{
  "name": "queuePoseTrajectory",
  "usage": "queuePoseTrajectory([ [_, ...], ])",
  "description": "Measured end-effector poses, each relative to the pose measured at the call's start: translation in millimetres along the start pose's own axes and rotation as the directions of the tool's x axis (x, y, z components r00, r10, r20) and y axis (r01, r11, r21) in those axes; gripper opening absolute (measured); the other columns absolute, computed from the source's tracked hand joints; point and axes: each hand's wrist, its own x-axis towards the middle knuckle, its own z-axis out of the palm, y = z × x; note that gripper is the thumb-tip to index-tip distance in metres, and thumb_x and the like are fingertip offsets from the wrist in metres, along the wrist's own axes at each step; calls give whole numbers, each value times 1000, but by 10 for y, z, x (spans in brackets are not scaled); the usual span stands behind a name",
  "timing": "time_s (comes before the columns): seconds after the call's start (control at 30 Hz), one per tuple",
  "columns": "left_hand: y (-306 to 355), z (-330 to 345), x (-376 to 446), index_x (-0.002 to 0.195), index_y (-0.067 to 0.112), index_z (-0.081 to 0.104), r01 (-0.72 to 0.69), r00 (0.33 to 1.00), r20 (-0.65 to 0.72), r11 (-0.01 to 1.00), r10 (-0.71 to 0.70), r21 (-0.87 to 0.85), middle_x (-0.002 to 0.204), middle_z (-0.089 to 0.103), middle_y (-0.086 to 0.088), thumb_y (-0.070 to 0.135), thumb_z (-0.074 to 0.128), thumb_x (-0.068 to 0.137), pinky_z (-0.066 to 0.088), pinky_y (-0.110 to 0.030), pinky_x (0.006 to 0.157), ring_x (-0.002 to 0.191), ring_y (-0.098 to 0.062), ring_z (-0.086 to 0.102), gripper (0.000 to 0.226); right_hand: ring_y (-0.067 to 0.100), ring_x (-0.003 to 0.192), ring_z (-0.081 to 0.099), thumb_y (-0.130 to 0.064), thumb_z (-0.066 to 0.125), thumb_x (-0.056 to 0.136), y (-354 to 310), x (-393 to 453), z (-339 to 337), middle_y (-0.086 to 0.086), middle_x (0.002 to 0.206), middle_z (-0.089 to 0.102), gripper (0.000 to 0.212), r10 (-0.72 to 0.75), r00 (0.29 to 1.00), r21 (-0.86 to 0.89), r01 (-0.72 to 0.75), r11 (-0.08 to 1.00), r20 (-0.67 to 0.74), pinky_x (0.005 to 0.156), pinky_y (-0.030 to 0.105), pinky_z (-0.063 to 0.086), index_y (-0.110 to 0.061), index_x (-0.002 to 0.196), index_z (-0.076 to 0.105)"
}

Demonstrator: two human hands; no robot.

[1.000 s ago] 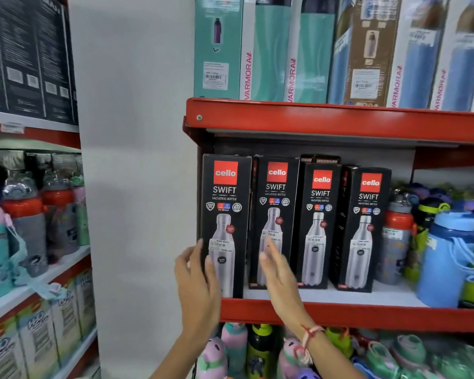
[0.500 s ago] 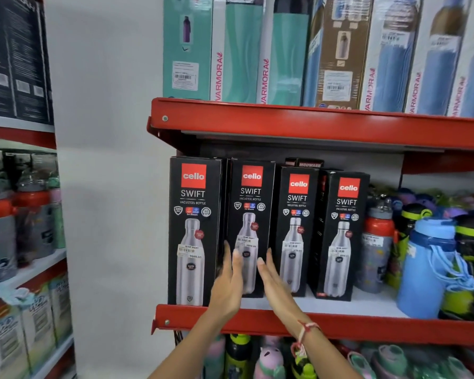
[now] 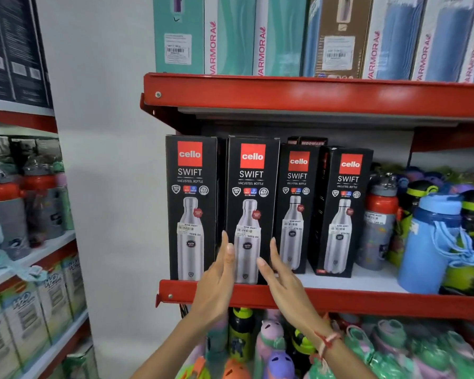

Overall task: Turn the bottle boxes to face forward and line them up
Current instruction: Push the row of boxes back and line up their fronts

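Four black Cello Swift bottle boxes stand facing forward on the middle red shelf (image 3: 367, 299). The first box (image 3: 190, 170) and the second box (image 3: 252, 173) are at the front edge, side by side. The third box (image 3: 297, 173) stands further back. The fourth box (image 3: 345, 181) is turned slightly, so its left side shows. My left hand (image 3: 219, 274) presses flat on the second box's lower left edge. My right hand (image 3: 282, 277) presses on its lower right edge. The box is clamped between them.
Loose bottles crowd the shelf to the right, with an orange-lidded grey bottle (image 3: 378, 222) and a blue bottle (image 3: 433, 242) nearest. Tall Varmora boxes (image 3: 230, 36) fill the shelf above. Children's bottles (image 3: 271, 343) sit below. A second rack (image 3: 25, 258) stands at the left.
Both hands went from the first two boxes to either side of the second box. That box has come forward level with the first. The camera has moved closer.
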Motion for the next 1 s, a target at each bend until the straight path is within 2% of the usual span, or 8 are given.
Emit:
queuePoseTrajectory([
  [0.07, 44, 11, -22, 147, 47, 1, 13, 1000, -23, 999, -12, 29, 124, 57, 16, 61, 10, 91, 32, -6, 85, 101, 2, 56, 58, -4, 111, 41, -63, 34, 92, 18, -19, -34, -26, 126, 30, 65, -6, 1000, 5, 6, 1000, -1, 94, 21, 30, -52, 147, 1],
  [0.2, 118, 153, -10, 149, 30, 22, -85, 958, -258, 986, 121, 146, 143, 41, -1, 54, 28, 96, 29, -24, 101, 127, -11, 42, 58, -22, 98, 41, -54, 39, 95, 59, -16, -239, -23, 139, 35, 56, -33, 997, 35, 36, 999, -65, 86, 9, 33, -46, 148, 24],
  [0.27, 221, 274, 51, 139, 28, 40, -269, 887, -349, 953, 302, 141, 129, 46, 5, 41, 37, 99, 39, -25, 102, 119, -5, 47, 42, -16, 104, 45, -49, 41, 96, 104, 24, -418, -13, 137, 47, 50, -38, 983, 51, 47, 998, -180, 87, 11, 34, -41, 145, 35],
  [0.33, 355, 467, 140, 132, 27, 47, -355, 894, -280, 934, 351, 35, 124, 52, 10, 34, 40, 99, 45, -28, 99, 114, 0, 51, 34, -2, 112, 48, -45, 41, 98, 167, 96, -602, -11, 134, 50, 47, -5, 964, 97, 32, 995, -265, 89, 17, 36, -35, 144, 40],
  [0.47, 556, 962, 311, 151, 25, 11, -109, 992, 48, 979, 119, -172, 161, 15, 3, 53, 28, 97, 13, -31, 118, 146, -10, 15, 64, 16, 140, 35, -49, 40, 97, 365, 288, -785, -6, 154, 35, 58, 123, 969, 191, -83, 978, -212, 115, 39, 30, -29, 150, 30],
  [0.57, 530, 1156, 436, 151, 25, -10, 64, 996, 78, 980, -50, -187, 163, -3, 1, 70, 18, 84, 4, -40, 119, 149, -20, -2, 85, 19, 148, 20, -59, 33, 94, 445, 388, -787, -8, 162, 17, 67, 197, 974, 251, -163, 954, -116, 120, 48, 17, -34, 153, 13],
  [0.77, 398, 1187, 556, 150, 35, 1, 243, 969, 104, 935, -224, -256, 162, 8, 1, 76, 2, 78, 6, -48, 121, 149, -24, 9, 83, 18, 150, 10, -71, 24, 89, 483, 446, -823, -4, 164, 7, 75, 270, 962, 399, -261, 879, 35, 121, 47, 14, -35, 152, 5],
  [1.0, 340, 1146, 422, 150, 38, 10, 247, 967, 122, 942, -224, -227, 161, 15, 3, 80, 3, 76, 11, -49, 121, 148, -22, 16, 85, 14, 148, 18, -72, 21, 88, 429, 229, -898, -9, 161, 17, 74, 233, 972, 246, -234, 941, 32, 118, 38, 17, -36, 152, 14],
])
